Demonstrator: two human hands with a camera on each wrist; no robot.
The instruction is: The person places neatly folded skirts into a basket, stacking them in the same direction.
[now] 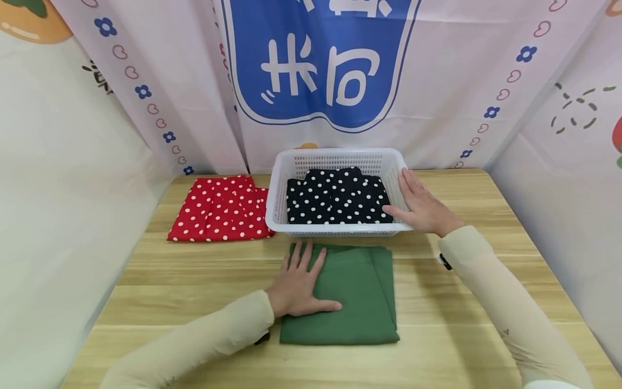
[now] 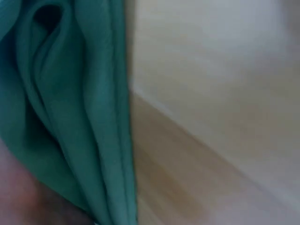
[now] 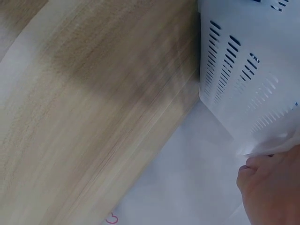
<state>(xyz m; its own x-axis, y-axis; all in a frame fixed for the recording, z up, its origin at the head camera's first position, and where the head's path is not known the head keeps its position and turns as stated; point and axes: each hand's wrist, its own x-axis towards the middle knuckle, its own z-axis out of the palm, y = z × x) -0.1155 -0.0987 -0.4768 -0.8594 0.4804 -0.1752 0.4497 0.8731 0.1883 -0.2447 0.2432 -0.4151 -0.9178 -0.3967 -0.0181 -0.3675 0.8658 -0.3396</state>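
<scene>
In the head view, my left hand [image 1: 298, 286] lies spread on a folded green cloth [image 1: 359, 302], fingers straight and thumb out to the side. The left wrist view shows layered folds of this green cloth [image 2: 70, 108] close up. My right hand [image 1: 425, 208] rests at the right rim of a white perforated plastic basket [image 1: 335, 229], its fingers extended along the rim and its thumb reaching inward. Inside the basket lies a folded black cloth with white dots [image 1: 335, 197]. The right wrist view shows the fingers [image 3: 255, 171] against the basket's rim; their tips are partly hidden.
A folded red cloth with white dots [image 1: 218, 210] lies left of the basket, touching or nearly touching it. Everything stands on a wood-grain table [image 1: 194, 286]. A printed white curtain [image 1: 437, 81] hangs behind the table's back edge, and white sheets flank both sides.
</scene>
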